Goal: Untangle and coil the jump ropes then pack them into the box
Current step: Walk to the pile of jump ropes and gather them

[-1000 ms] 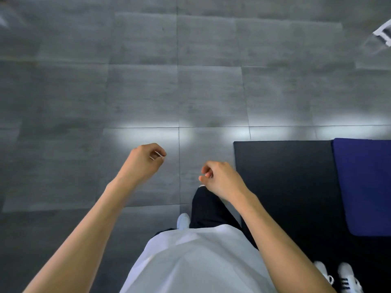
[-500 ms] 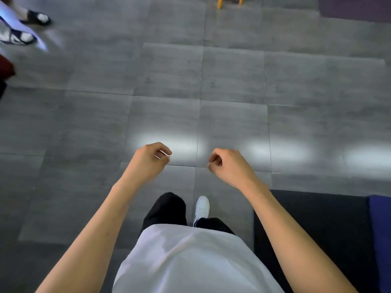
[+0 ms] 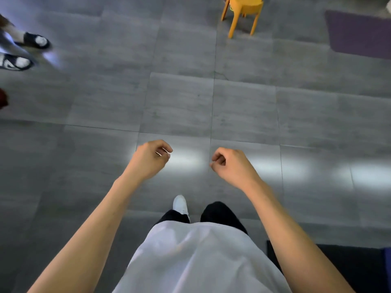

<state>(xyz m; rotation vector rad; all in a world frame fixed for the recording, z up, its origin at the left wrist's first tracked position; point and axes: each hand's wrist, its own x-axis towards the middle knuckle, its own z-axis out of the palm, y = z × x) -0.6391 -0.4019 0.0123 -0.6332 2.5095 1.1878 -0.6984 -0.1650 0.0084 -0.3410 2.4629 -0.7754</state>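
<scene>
Both hands are held out in front over the grey tiled floor [image 3: 179,102], and nothing is gripped in either one as far as can be seen: the left hand [image 3: 150,158] is curled into a loose fist and the right hand [image 3: 230,164] is curled the same way, well apart from each other. No jump ropes and no box are anywhere in the head view, so where they are just can't be told from here. A yellow stool [image 3: 243,13] is seen at the far edge, a purple mat [image 3: 359,32] off to the right of it, and a black mat [image 3: 349,269] down by the right forearm. Another person's sandalled feet [image 3: 23,51] are parked at the left edge. So the job looks barely started, probably a walk toward the gear. What could go wrong: the mat edges could be caught by a white shoe [image 3: 179,204] mid-step, since the frame is blurry and the pace seems quick. The bystander could be bumped too if the path drifts left.
</scene>
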